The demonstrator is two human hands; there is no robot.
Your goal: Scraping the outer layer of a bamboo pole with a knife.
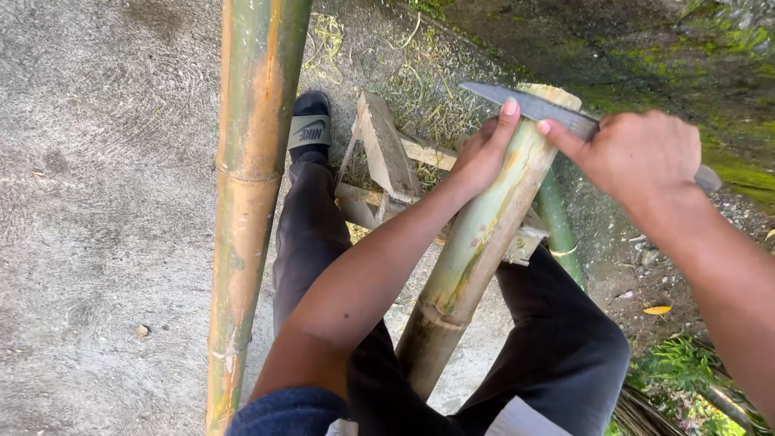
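Note:
A thick green-yellow bamboo pole [476,242] leans between my legs, its cut top end resting on a rough wooden stand [387,161]. My left hand [483,153] grips the pole just below that top end, thumb raised against the blade. My right hand [642,153] is closed on the handle of a long grey knife [533,105], whose blade lies across the pole's top end, pointing left.
A second, longer bamboo pole [246,202] runs upright along the left over grey concrete ground [97,202]. A thin green stem [559,222] lies behind the stand. My foot in a black slide sandal [309,125] is ahead. Mossy soil and grass lie right.

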